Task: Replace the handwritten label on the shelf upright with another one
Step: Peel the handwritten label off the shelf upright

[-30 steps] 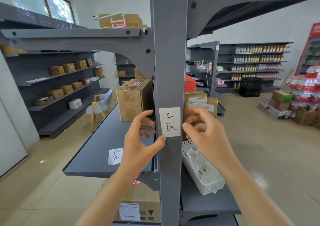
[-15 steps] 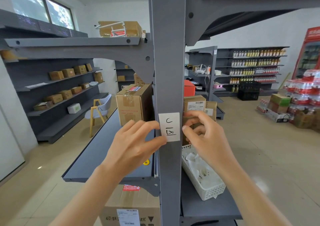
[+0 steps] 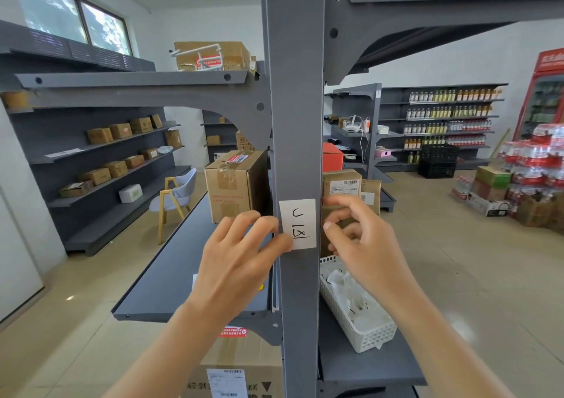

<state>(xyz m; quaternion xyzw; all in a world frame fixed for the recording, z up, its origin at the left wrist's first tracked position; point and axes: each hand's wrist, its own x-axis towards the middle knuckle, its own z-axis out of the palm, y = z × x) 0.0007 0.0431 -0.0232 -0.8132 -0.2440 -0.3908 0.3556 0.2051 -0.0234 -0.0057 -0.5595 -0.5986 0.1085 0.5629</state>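
A white handwritten label (image 3: 299,223) is stuck on the front of the grey shelf upright (image 3: 294,98) at chest height. My left hand (image 3: 241,257) is at the label's left edge, with the thumb on its lower left corner and the fingertips pressed beside it. My right hand (image 3: 363,238) hovers at the upright's right edge with its fingers curled and holding nothing; one fingertip is close to the label's right side. A sliver of another white paper (image 3: 194,278) shows on the left shelf behind my left wrist.
A taped cardboard box (image 3: 235,184) stands on the left shelf (image 3: 158,281) behind the upright. A white plastic basket (image 3: 357,318) of small items sits on the right shelf. More boxes lie below. Aisles run on both sides.
My left hand has risen and its fingers have closed together at the label's left edge, now covering the paper on the shelf. The right hand has barely moved.
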